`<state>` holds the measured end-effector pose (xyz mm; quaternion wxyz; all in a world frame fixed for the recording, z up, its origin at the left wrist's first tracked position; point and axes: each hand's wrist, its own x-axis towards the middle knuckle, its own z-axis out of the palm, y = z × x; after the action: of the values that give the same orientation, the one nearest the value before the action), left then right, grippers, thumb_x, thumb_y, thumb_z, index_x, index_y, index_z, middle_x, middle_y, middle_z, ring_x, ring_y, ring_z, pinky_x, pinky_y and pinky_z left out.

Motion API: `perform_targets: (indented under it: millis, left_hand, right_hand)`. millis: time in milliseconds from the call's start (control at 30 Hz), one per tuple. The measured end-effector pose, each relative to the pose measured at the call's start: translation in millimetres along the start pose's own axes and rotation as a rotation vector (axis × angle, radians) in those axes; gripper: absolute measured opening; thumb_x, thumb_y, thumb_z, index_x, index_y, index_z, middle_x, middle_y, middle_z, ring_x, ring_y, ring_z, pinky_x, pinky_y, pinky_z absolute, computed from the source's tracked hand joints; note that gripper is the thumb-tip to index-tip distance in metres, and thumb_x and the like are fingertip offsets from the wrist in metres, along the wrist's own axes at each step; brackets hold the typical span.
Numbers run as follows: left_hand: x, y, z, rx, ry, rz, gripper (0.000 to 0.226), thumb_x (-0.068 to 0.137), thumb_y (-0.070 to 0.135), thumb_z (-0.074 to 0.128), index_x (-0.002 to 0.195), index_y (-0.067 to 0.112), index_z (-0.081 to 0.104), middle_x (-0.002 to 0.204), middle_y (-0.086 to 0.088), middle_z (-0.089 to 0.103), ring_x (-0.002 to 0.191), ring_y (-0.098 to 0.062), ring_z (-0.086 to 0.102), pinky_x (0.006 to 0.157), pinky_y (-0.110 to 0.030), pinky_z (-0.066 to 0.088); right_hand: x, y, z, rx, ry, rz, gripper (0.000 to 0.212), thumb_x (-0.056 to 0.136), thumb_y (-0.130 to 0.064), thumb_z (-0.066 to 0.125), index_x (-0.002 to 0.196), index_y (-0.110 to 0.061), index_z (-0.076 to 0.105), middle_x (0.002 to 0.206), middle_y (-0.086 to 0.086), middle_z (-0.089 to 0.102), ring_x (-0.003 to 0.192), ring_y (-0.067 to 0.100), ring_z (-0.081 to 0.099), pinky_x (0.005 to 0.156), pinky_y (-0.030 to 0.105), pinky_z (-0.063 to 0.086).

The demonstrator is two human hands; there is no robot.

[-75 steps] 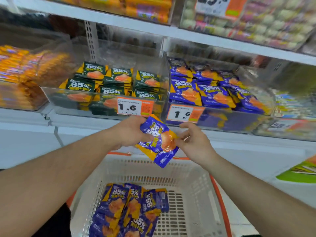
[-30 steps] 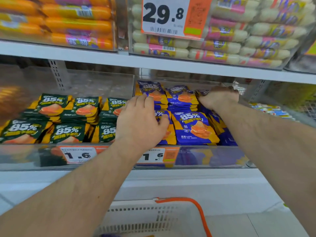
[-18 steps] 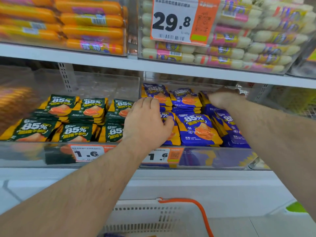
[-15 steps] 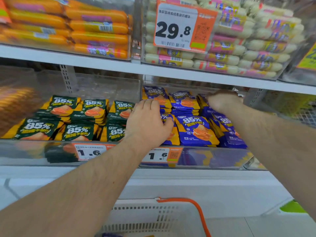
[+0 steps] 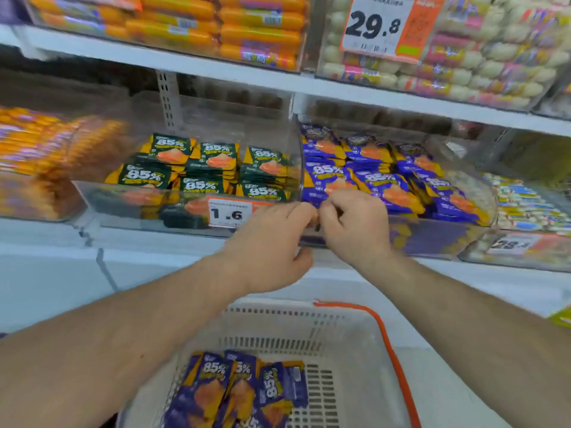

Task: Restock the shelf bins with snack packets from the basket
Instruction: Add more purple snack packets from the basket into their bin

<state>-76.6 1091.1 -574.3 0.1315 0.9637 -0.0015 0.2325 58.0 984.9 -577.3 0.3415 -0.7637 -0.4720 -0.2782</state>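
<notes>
Purple snack packets [image 5: 386, 186] fill the clear shelf bin [image 5: 432, 239] on the middle shelf. More purple packets [image 5: 234, 393] lie in the white basket [image 5: 340, 316] below. My left hand [image 5: 272, 245] and my right hand [image 5: 355, 227] hover side by side at the bin's front left corner, almost touching. Both have loosely curled fingers, and I see no packet in either. The picture is blurred by motion.
Left of the purple bin, a clear bin holds green packets [image 5: 204, 168] behind a 1.6 price tag [image 5: 230, 213]. Orange sausages [image 5: 216, 29] and pale rolls [image 5: 482, 63] fill the upper shelf. The basket has an orange handle [image 5: 392, 347]. More bins stand at far left and right.
Both hands have pulled back out of the purple bin to its front edge and come together. The view has tilted down, so the basket's packets show again.
</notes>
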Motion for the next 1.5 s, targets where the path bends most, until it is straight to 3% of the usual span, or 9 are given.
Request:
perform_targets:
  millis: [233, 533, 667, 733, 867, 1000, 1200, 1300, 1500]
  left_hand:
    - [-66.1, -45.6, 24.8, 0.081, -0.780, -0.310, 0.044, 0.096, 0.032, 0.051, 0.139, 0.026, 0.044, 0.137, 0.003, 0.053, 0.121, -0.019, 0.050, 0.101, -0.034, 0.040]
    - [-82.5, -71.9, 53.3, 0.066, -1.079, -0.409, 0.036, 0.095, 0.036, 0.050, 0.123, 0.016, 0.060, 0.120, -0.005, 0.062, 0.102, -0.024, 0.061, 0.083, -0.040, 0.051]
    - [-75.3, -76.3, 59.0, 0.029, -1.101, -0.445, 0.035, 0.094, 0.032, 0.048, 0.123, 0.017, 0.060, 0.117, -0.001, 0.062, 0.096, -0.019, 0.063, 0.081, -0.036, 0.056]
    - [-71.9, -78.5, 62.5, 0.011, -1.114, -0.467, 0.036, 0.095, 0.033, 0.048, 0.126, 0.019, 0.058, 0.121, 0.000, 0.060, 0.098, -0.019, 0.061, 0.085, -0.036, 0.055]
    - [-66.6, -83.2, 69.7, 0.002, -1.129, -0.492, 0.036, 0.095, 0.035, 0.049, 0.128, 0.022, 0.054, 0.122, 0.001, 0.058, 0.100, -0.020, 0.059, 0.085, -0.035, 0.053]
    - [-63.9, -80.7, 72.6, -0.020, -1.123, -0.501, 0.034, 0.095, 0.033, 0.049, 0.127, 0.023, 0.055, 0.124, 0.002, 0.057, 0.099, -0.019, 0.059, 0.081, -0.033, 0.053]
    - [-62.2, -76.8, 64.7, -0.021, -1.147, -0.518, 0.042, 0.097, 0.036, 0.050, 0.136, 0.022, 0.049, 0.130, 0.002, 0.054, 0.108, -0.019, 0.055, 0.088, -0.031, 0.046]
    - [-55.0, -73.2, 54.7, -0.040, -1.124, -0.522, 0.043, 0.098, 0.036, 0.050, 0.139, 0.019, 0.049, 0.133, 0.001, 0.055, 0.115, -0.020, 0.054, 0.097, -0.035, 0.045]
    - [-35.4, -56.5, 41.1, -0.009, -1.104, -0.531, 0.053, 0.098, 0.041, 0.051, 0.142, 0.012, 0.046, 0.143, -0.007, 0.049, 0.126, -0.024, 0.049, 0.103, -0.035, 0.041]
  right_hand:
    - [-124.6, -23.7, 101.9, 0.143, -0.712, 0.356, 0.035, 0.092, -0.025, 0.043, 0.060, -0.011, 0.043, 0.056, 0.006, 0.043, 0.054, 0.025, 0.042, 0.050, 0.034, 0.027]
    - [-253.8, -55.3, 200.8, 0.401, -1.435, 1.100, 0.019, 0.094, -0.020, 0.058, 0.088, -0.002, 0.057, 0.075, 0.017, 0.045, 0.063, 0.018, 0.038, 0.060, 0.033, 0.032]
    - [-292.8, -71.5, 236.7, 0.570, -1.311, 1.535, 0.098, 0.049, -0.044, 0.081, 0.135, -0.005, 0.054, 0.094, 0.007, 0.065, 0.083, 0.024, 0.064, 0.073, 0.035, 0.052]
    - [-301.3, -75.5, 246.3, 0.580, -1.209, 1.713, 0.112, 0.066, -0.047, 0.081, 0.153, -0.008, 0.023, 0.130, 0.010, 0.058, 0.110, 0.028, 0.061, 0.081, 0.037, 0.051]
    - [-306.9, -71.9, 252.3, 0.569, -1.084, 1.791, 0.098, 0.074, -0.047, 0.081, 0.145, -0.005, 0.029, 0.113, 0.013, 0.060, 0.090, 0.026, 0.055, 0.066, 0.039, 0.042]
    - [-314.1, -66.5, 255.3, 0.469, -1.065, 1.728, 0.016, 0.083, -0.004, 0.066, 0.094, 0.005, 0.060, 0.086, 0.023, 0.059, 0.074, 0.023, 0.038, 0.061, 0.039, 0.029]
    - [-292.9, -66.1, 230.0, 0.661, -1.075, 1.829, 0.029, 0.089, 0.010, 0.047, 0.118, 0.005, 0.051, 0.068, 0.013, 0.041, 0.066, 0.025, 0.033, 0.060, 0.040, 0.027]
    - [-266.6, -54.3, 197.5, 0.711, -1.119, 1.711, 0.035, 0.086, 0.010, 0.051, 0.060, -0.012, 0.043, 0.057, 0.008, 0.035, 0.056, 0.023, 0.034, 0.054, 0.034, 0.030]
    - [-196.4, -23.6, 134.5, 0.620, -1.163, 1.387, 0.028, 0.081, 0.005, 0.046, 0.063, -0.016, 0.041, 0.057, 0.006, 0.032, 0.050, 0.018, 0.030, 0.052, 0.030, 0.030]
